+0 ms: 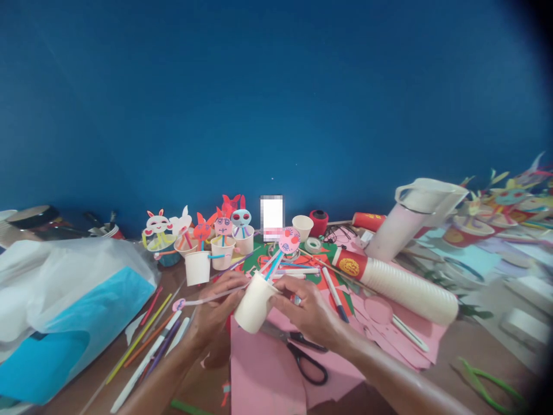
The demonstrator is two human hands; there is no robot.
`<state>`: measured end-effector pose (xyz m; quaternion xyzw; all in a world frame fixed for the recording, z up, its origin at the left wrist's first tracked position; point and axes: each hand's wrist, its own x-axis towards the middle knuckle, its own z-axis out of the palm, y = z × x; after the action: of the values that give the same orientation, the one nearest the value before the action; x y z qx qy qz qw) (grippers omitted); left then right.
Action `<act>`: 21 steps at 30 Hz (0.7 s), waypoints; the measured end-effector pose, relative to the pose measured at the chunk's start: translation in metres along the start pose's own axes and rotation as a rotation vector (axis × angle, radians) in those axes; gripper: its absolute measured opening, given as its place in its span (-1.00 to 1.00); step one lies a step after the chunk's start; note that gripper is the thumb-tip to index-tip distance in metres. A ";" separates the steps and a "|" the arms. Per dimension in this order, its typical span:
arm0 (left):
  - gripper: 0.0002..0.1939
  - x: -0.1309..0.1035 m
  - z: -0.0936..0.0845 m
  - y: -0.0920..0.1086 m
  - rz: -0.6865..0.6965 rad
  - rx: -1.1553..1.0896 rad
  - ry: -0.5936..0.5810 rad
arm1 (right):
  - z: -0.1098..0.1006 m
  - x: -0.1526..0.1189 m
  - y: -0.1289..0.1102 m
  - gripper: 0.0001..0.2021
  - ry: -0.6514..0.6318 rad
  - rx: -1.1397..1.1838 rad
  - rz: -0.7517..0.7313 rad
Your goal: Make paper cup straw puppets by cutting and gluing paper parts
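Paper-figure cups (197, 269): grouped at ten o'clock from the white cup (253, 308).
Left hand (221, 302): at nine o'clock, gripping the white cup's side.
White cup: between both hands, tilted; a pink paper face (289, 242) rises at one o'clock.
Right hand (300, 300): at three o'clock, also gripping the white cup.
Scissors (297, 353): at four o'clock, on pink paper (259, 374).

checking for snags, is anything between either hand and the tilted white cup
Nothing visible blocks the right hand, which touches the white cup directly. At the left hand, by the cup's upper left, a pale stem runs past without visibly blocking it.
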<state>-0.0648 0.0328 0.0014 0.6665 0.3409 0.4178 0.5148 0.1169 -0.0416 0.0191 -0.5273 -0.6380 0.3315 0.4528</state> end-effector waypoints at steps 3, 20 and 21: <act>-0.86 0.001 -0.001 -0.001 0.019 -0.006 0.036 | 0.002 -0.001 -0.001 -0.87 -0.017 0.021 0.012; -0.86 0.001 -0.004 -0.007 -0.095 -0.119 -0.096 | -0.008 -0.002 -0.005 -0.84 -0.143 -0.395 -0.298; -0.86 0.000 -0.003 -0.008 -0.123 -0.122 -0.101 | -0.008 -0.002 -0.004 -0.84 -0.148 -0.435 -0.316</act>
<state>-0.0677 0.0361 -0.0062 0.6319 0.3286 0.3713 0.5957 0.1232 -0.0451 0.0257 -0.4803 -0.7998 0.1496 0.3274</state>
